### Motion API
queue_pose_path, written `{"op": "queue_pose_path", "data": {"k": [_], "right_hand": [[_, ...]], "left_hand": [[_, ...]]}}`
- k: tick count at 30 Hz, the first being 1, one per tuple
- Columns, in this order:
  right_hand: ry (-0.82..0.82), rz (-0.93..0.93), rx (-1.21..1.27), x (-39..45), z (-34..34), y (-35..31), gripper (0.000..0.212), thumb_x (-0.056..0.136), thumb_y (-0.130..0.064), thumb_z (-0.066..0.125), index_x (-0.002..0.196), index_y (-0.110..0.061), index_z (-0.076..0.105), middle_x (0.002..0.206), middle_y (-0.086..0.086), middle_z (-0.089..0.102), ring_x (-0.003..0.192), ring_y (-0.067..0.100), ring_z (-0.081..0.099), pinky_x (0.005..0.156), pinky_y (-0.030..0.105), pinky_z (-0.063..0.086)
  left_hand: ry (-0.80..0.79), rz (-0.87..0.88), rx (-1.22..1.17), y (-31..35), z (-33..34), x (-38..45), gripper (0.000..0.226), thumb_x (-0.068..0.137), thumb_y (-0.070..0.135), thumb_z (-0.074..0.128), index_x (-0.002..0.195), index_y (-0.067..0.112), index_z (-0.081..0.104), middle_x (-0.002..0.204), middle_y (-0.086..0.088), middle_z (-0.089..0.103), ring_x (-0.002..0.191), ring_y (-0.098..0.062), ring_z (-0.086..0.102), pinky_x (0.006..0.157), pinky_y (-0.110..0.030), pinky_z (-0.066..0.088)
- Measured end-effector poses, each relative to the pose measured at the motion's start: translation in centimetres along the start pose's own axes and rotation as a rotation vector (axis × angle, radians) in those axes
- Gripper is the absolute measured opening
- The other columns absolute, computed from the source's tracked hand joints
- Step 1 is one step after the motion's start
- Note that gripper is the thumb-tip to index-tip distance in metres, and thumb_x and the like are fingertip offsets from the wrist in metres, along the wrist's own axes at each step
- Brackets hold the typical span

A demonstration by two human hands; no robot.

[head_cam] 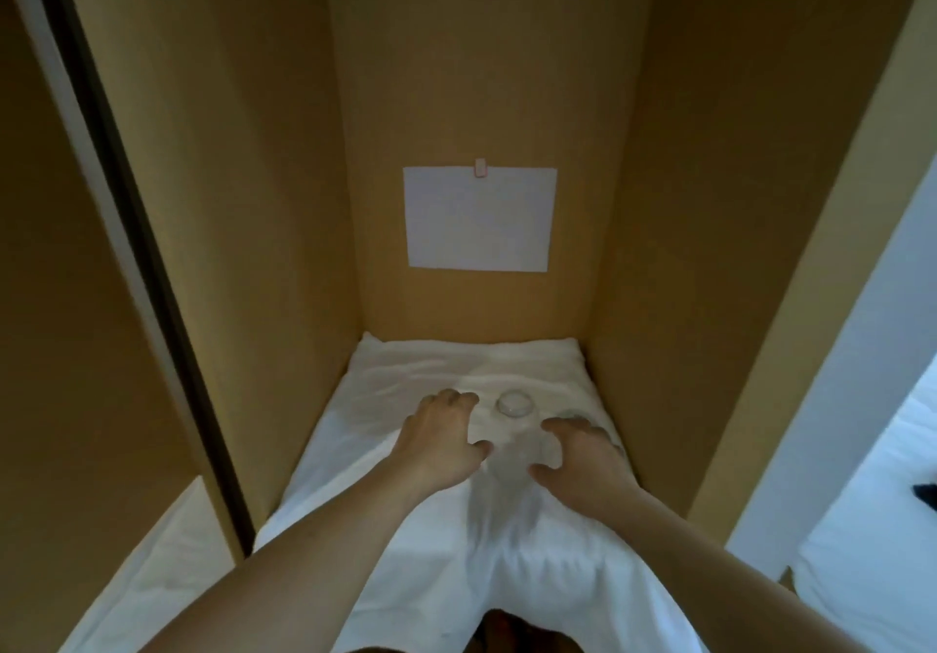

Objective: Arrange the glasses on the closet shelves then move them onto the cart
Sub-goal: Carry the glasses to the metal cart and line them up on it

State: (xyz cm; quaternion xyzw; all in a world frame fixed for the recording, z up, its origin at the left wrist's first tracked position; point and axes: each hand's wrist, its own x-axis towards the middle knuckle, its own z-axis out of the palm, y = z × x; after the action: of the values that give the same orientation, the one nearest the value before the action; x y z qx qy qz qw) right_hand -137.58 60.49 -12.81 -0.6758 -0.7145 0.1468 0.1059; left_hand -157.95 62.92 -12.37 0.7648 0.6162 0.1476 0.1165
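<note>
Two bare forearms reach forward over the white cloth (456, 551) that covers the closet shelf, and everything here sits on that cloth. Nearest on it, between the two hands, stands a clear glass (517, 460), so transparent against the white that only faint outlines show; its exact shape is hard to make out. The left hand (441, 442) is on the left of this glass, fingers spread and bent downward onto the cloth, thumb pointing in toward the glass; whether the thumb touches it I cannot tell. The right hand (583, 454) sits on the right of the same glass, fingers curved and splayed, thumb low on the cloth near the glass's base. Neither hand is wrapped around anything that can be seen clearly.

A little farther back on the cloth stands a second glass (515, 404), clear, round, its circular rim catching light, just beyond the gap between the hands and beside the left fingertips. A third glass (573, 416) peeks out just past the right fingertips, mostly hidden by them.

Beyond the cloth's far edge rises the tan back wall of the closet, with a white sheet of paper (479, 219) fixed to it under a small pink clip (479, 168).
</note>
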Motion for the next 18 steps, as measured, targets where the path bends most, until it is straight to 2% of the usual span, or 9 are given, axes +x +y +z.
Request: {"op": "queue_pose_path", "data": {"k": [6, 9, 12, 15, 18], "right_hand": [[0.001, 0.032, -0.029, 4.3, -0.6, 3.0, 0.065, 0.085, -0.056, 0.060, 0.142, -0.029, 0.046, 0.141, -0.002, 0.051, 0.126, 0.023, 0.051, 0.099, 0.037, 0.048], [-0.055, 0.040, -0.054, 6.3, -0.4, 3.7, 0.083, 0.087, -0.053, 0.065, 0.156, -0.031, 0.025, 0.159, 0.003, 0.028, 0.142, 0.028, 0.033, 0.111, 0.038, 0.039], [-0.174, 0.056, -0.059, 7.7, 0.2, 4.2, 0.097, 0.084, -0.044, 0.074, 0.159, -0.033, 0.013, 0.163, 0.008, 0.011, 0.147, 0.031, 0.022, 0.114, 0.040, 0.035], [-0.248, 0.041, -0.121, 8.6, 0.8, 4.7, 0.103, 0.081, -0.033, 0.079, 0.158, -0.031, 0.011, 0.159, 0.010, 0.012, 0.141, 0.032, 0.027, 0.109, 0.040, 0.041], [-0.287, 0.018, -0.176, 9.6, 1.0, 5.0, 0.103, 0.077, -0.028, 0.081, 0.157, -0.027, 0.014, 0.148, 0.010, 0.026, 0.132, 0.032, 0.036, 0.100, 0.039, 0.045]], "left_hand": [[-0.036, 0.049, -0.022, 1.8, 2.1, 4.9, 0.079, 0.088, 0.044, 0.070, 0.155, 0.022, 0.033, 0.152, -0.006, 0.042, 0.138, -0.029, 0.040, 0.108, -0.039, 0.042], [-0.095, 0.073, 0.009, 2.2, 3.2, 6.8, 0.093, 0.082, 0.045, 0.076, 0.158, 0.026, 0.026, 0.156, -0.006, 0.036, 0.139, -0.031, 0.037, 0.109, -0.041, 0.041], [-0.189, 0.071, 0.046, 2.5, 4.1, 8.9, 0.108, 0.075, 0.042, 0.084, 0.160, 0.030, 0.019, 0.160, -0.007, 0.026, 0.142, -0.033, 0.032, 0.111, -0.042, 0.040], [-0.289, 0.081, 0.031, 3.1, 5.1, 10.6, 0.110, 0.073, 0.031, 0.087, 0.160, 0.030, 0.019, 0.157, -0.008, 0.029, 0.139, -0.031, 0.038, 0.107, -0.038, 0.043], [-0.350, 0.074, 0.038, 3.8, 5.4, 12.0, 0.099, 0.068, 0.020, 0.090, 0.149, 0.028, 0.034, 0.134, -0.007, 0.043, 0.118, -0.031, 0.055, 0.088, -0.033, 0.051]]}}
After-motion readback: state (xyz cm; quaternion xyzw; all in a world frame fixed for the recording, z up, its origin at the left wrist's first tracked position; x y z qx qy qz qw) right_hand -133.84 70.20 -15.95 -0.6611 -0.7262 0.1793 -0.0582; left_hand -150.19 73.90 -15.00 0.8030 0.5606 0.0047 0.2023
